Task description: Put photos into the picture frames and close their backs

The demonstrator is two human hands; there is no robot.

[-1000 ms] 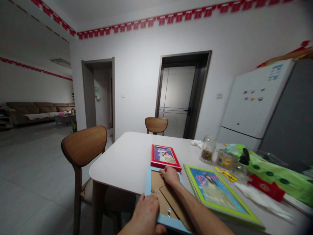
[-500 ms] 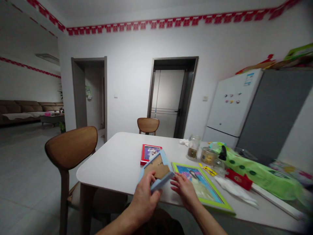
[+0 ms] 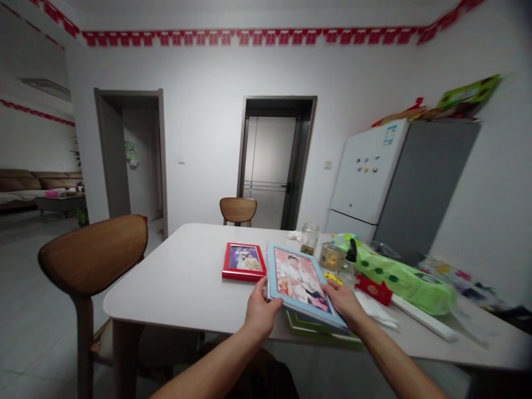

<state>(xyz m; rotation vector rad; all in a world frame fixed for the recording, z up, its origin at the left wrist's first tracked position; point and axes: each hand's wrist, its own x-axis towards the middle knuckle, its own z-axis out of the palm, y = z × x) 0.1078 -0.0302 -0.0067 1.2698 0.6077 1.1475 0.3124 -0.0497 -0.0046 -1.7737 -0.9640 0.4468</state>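
Observation:
A light blue picture frame (image 3: 299, 277) is held face up between my two hands, tilted a little. My left hand (image 3: 262, 310) grips its lower left corner, thumb on the front edge. On the right side my right hand (image 3: 341, 302) closes on its edge. Below it lies a green picture frame (image 3: 307, 327), mostly hidden, with only its near edge showing; whether the two touch I cannot tell. A red picture frame (image 3: 244, 274) with a photo lies flat on the white table (image 3: 178, 282), left of the blue one.
Behind the blue frame stand a glass jar (image 3: 309, 238) and a tub of snacks (image 3: 331, 256). On the right are a red packet (image 3: 374, 289), white tissue (image 3: 376, 310), a green plastic package (image 3: 399, 277) and a white strip (image 3: 424, 317). A wooden chair (image 3: 95, 249) stands left.
The blue frame has turned from its brown back to its picture side and moved right, over the green frame. My right hand has taken hold of it too. The view has swung right.

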